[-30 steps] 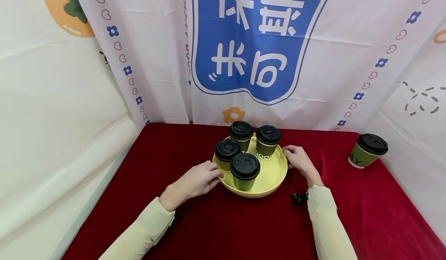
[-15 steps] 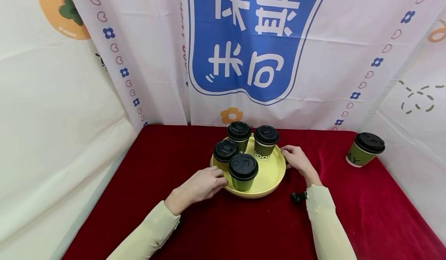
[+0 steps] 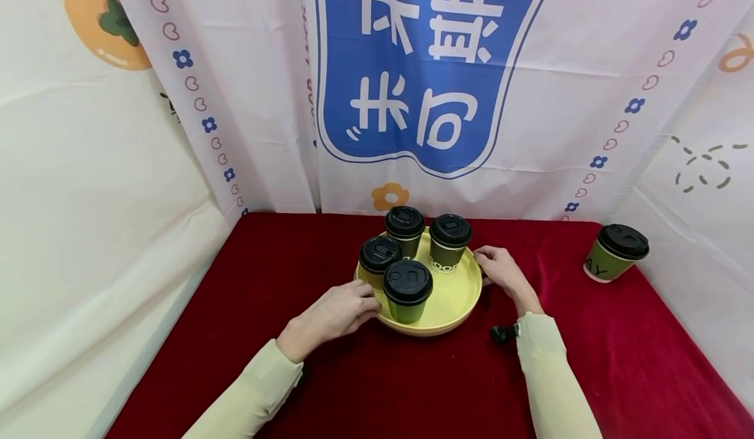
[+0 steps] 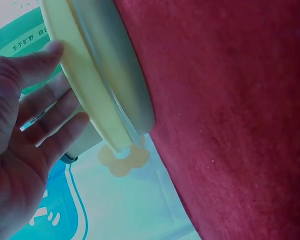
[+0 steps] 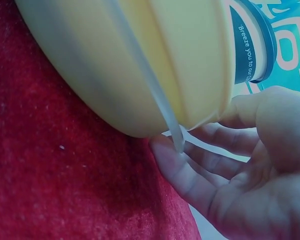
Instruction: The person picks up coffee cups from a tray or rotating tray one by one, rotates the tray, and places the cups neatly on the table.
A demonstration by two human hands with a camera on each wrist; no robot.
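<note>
A round yellow tray (image 3: 452, 301) with a raised rim carries several lidded paper coffee cups. The front green cup (image 3: 406, 311) stands by the left cup (image 3: 377, 275); a back left cup (image 3: 404, 246) and a back right cup (image 3: 446, 256) stand behind them. At the tray's near left edge, my left hand (image 3: 338, 311) pinches the rim; the left wrist view shows the thumb (image 4: 45, 57) and fingertips against it. My right hand (image 3: 501, 270) grips the right edge. In the right wrist view, one finger (image 5: 170, 160) reaches the tray's underside.
Another green paper cup (image 3: 612, 256) with a black lid stands alone at the table's right. A red cloth (image 3: 448, 386) covers the table. A printed white curtain (image 3: 265, 131) hangs behind, with white sheets along both sides.
My left hand has shifted a little along the rim toward the near side of the tray. My right hand keeps its place on the right edge. The head view has shifted slightly.
</note>
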